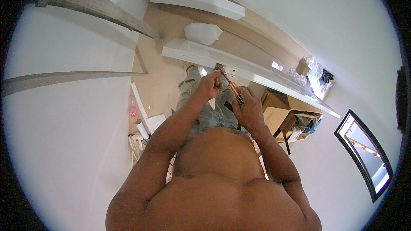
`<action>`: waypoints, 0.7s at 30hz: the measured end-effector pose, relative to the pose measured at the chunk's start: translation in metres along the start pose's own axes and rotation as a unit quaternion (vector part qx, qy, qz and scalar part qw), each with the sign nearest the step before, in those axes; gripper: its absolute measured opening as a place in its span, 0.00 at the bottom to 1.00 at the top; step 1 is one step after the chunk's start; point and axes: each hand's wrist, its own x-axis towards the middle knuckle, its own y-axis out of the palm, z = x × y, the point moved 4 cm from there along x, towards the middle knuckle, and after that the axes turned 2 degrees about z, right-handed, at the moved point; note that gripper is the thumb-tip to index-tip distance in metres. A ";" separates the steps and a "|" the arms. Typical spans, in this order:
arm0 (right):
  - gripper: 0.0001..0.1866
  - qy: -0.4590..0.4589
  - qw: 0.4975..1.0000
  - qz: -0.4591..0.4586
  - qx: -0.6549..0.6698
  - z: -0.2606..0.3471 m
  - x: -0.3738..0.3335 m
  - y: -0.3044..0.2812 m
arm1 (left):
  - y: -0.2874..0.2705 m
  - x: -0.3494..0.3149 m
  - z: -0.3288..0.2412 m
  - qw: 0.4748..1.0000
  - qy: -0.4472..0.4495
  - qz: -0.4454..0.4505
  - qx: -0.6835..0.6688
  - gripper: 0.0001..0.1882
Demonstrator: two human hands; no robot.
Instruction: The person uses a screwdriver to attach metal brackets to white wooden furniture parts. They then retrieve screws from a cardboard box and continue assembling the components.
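Note:
My right hand (250, 110) is wrapped round the handle of a screwdriver (233, 89), which is orange-copper with a black dotted grip. Its thin shaft points up and left to a small metal plate (230, 72) on the edge of a long white panel (265, 77). At the tip end, the fingers of my left hand (210, 86) are closed close to the shaft and the plate. Whatever they pinch is too small to make out. The panel runs crosswise in front of my legs, slanting down to the right.
Beyond the panel lie a white wrapped bundle (203, 33) and another white length (197, 1). Open cardboard boxes (282, 111) stand at right, below clear plastic wrapping (314, 70). A plastic bottle (133, 110) is at left. A black-framed mirror or window (364, 154) is on the right wall.

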 end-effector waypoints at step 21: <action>0.21 0.010 1.000 0.011 -0.011 0.003 0.008 -0.002 | 0.010 -0.044 -0.043 0.679 0.398 -0.091 0.610 0.08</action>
